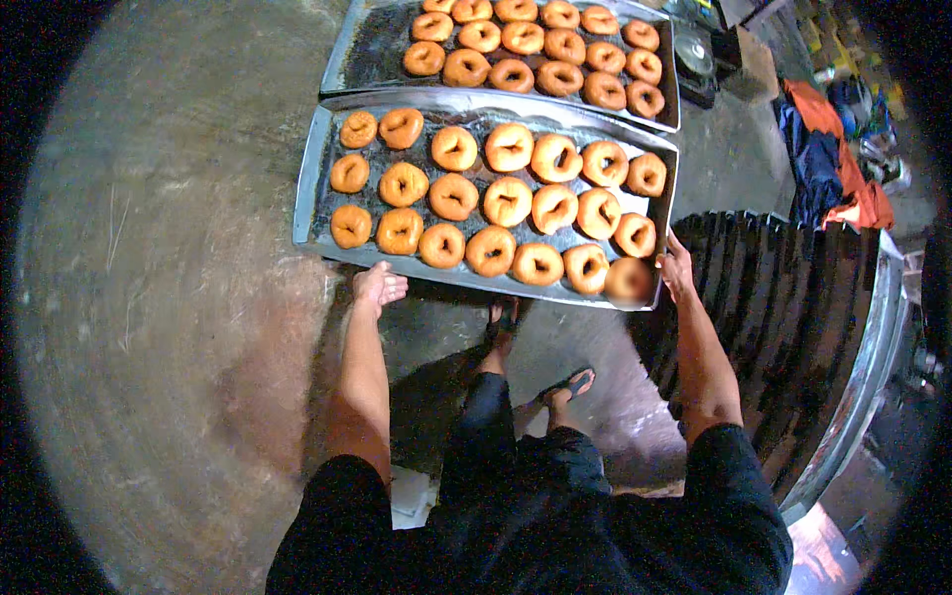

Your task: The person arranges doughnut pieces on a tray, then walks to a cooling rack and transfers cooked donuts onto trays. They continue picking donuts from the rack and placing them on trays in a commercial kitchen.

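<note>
A shallow rectangular metal tray (304,201) is in front of me, with rows of ring-shaped golden-brown doughnuts (508,201) lying on it. My left hand (379,286) is at the tray's near edge, left of the middle, its thumb against the rim and its fingers partly below. At the near right corner, my right hand (675,268) grips the short side wall; some of its fingers are hidden. Directly beyond, a second metal tray (368,52) holds more doughnuts, and its near wall meets or overlaps the first tray's far wall.
To the right stands a row of dark, closely packed upright sheets or trays (773,335), edged by a pale metal rim (855,439). Orange and dark blue cloth (825,163) lies beyond it. A scale-like device (693,56) sits at the upper right. Concrete floor (171,260) spreads leftward.
</note>
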Demonstrator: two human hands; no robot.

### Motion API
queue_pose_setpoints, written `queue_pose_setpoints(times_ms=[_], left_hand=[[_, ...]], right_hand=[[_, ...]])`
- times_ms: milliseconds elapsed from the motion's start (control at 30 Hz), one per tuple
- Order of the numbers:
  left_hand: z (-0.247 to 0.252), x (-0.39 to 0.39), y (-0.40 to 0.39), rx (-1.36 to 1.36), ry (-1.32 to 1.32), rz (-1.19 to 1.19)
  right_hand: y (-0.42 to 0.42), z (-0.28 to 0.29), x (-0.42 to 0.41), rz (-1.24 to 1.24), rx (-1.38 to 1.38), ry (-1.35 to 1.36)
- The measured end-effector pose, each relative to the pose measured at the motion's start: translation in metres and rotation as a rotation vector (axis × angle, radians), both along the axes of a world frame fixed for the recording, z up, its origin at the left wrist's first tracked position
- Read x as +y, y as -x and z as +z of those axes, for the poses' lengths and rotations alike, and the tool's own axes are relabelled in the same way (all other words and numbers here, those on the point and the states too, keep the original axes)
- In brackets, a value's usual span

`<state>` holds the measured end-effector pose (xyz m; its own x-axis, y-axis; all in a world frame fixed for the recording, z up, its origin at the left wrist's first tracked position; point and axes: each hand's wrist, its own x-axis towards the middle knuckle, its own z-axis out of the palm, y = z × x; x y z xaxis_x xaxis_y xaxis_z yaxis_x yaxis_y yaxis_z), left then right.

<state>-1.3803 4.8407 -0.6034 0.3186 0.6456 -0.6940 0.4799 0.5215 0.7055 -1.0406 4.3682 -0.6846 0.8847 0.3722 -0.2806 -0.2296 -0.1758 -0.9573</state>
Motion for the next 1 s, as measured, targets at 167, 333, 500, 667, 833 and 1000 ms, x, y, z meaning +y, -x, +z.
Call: queue_pose_setpoints(times_ms=[167,333,500,667,833,1000], left_hand=[[-0.020,0.005,0.009,-0.045,-0.046,0.098],[-0.077,-0.014,0.037,-0.448,0.073,-0.072],[-0.091,0.043,0.014,-0.046,0.296,-0.076],[-0.074,-0.011,-0.074,0.473,0.006,-0.812],[-0.038,-0.031,-0.201,0.534,0.283,-1.374],[0.002,-0.094,-0.290,0.508,0.004,-1.789]], right_hand=[[0.011,0.006,0.006,-0.050,0.050,-0.068],[0.028,0.009,-0.024,-0.046,0.046,0.116],[0.076,-0.036,-0.014,-0.392,-0.550,0.417],[0.258,0.018,-0.078,-0.141,0.059,0.639],[0.420,0.118,-0.117,-0.173,0.343,0.882],[0.541,0.190,-0.068,-1.143,0.069,0.687]])
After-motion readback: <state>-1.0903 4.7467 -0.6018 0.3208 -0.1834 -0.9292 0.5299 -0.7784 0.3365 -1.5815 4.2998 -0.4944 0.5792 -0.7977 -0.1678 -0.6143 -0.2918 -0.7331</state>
